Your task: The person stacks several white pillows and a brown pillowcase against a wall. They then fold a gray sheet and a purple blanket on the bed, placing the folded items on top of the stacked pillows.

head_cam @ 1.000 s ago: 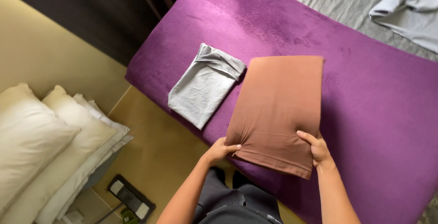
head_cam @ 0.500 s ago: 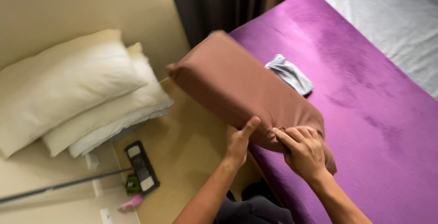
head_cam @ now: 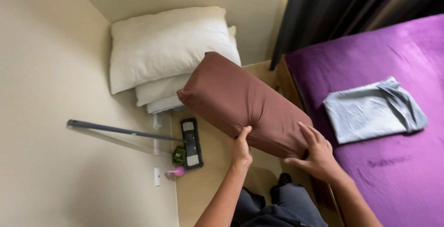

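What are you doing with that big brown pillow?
A person is holding a brown pillow up in the air with both hands. The left hand and the right hand grip its near end. It hangs over the floor beside a bed with a purple cover. A folded grey cloth lies on the bed. White pillows are stacked in the corner, with a flat mop below them.
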